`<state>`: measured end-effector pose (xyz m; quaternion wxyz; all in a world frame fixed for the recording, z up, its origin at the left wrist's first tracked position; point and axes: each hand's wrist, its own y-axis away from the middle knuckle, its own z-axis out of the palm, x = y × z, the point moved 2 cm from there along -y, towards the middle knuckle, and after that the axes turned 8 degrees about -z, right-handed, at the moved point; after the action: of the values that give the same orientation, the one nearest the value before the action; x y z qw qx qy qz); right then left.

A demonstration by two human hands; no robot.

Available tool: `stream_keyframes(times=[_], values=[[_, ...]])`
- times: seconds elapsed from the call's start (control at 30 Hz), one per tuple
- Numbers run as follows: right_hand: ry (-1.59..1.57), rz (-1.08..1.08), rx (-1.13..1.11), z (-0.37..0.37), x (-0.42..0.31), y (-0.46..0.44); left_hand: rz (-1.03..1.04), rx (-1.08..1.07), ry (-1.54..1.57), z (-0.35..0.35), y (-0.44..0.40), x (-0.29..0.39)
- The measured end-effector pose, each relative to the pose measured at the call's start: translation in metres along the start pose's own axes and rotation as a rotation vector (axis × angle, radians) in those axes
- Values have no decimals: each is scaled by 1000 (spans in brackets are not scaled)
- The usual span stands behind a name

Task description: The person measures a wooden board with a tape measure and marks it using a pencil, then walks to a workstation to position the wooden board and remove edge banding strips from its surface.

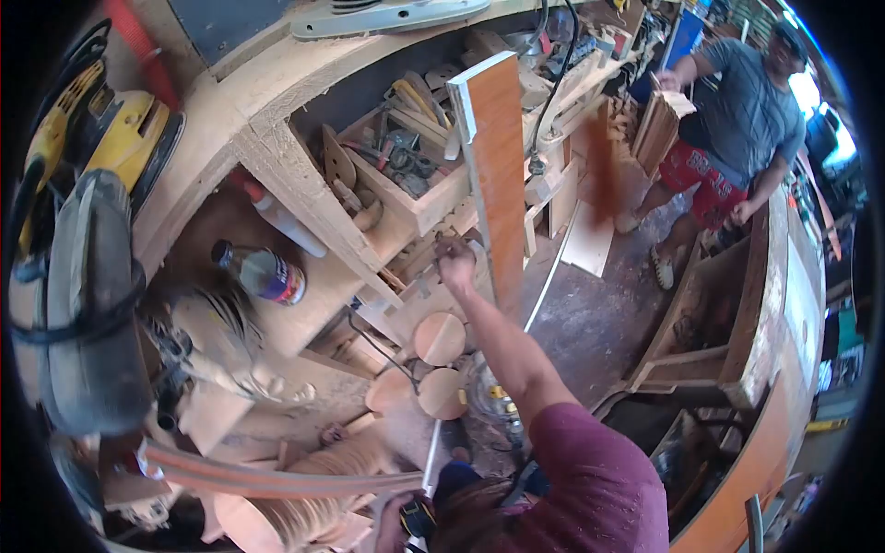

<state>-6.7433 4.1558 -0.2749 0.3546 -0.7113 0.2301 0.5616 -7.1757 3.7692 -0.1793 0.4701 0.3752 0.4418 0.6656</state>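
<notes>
My right hand point(455, 262) reaches forward to the lower shelf, beside the left edge of an upright orange-brown board point(498, 175) with a pale edge. Its fingers look curled; what they hold, if anything, is too dark to make out. Low in the view, my left hand point(393, 523) is partly cut off and closed around a black-and-yellow tape measure point(418, 518). A thin white strip point(431, 456) runs up from beside it. Left of that hand lies a long brown strip of board point(277, 479), above a row of round wooden discs point(318, 493).
A wooden drawer point(419, 207) of tools sits on the bench shelf, with a bottle point(263, 274) below. Yellow sanders point(120, 129) stand at left. Round wooden pieces point(440, 338) lie near the floor. At right, another person point(747, 120) stands holding wooden pieces point(659, 129).
</notes>
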Motion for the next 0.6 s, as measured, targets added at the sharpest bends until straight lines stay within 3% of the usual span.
stream_keyframes(times=[0.03,0.1,0.13,0.23,0.43,0.47,0.57,0.6], values=[[57,-57,29,7,1,-10,87,-10,-216,-20,-1,2],[175,-176,95,12,-7,-30,56,4,-196,-32,2,12],[287,-89,41,6,-36,-29,32,5,-168,-35,3,16],[162,52,-39,18,3,-36,-9,23,-159,-40,10,32],[140,41,51,16,-6,-29,-16,16,-236,-45,9,67],[195,-37,34,15,-10,-30,-25,13,-248,-45,9,70],[216,11,-60,4,-23,-19,-49,-1,-286,-44,7,78],[127,12,29,13,3,-12,-61,-13,-294,-40,6,80]])
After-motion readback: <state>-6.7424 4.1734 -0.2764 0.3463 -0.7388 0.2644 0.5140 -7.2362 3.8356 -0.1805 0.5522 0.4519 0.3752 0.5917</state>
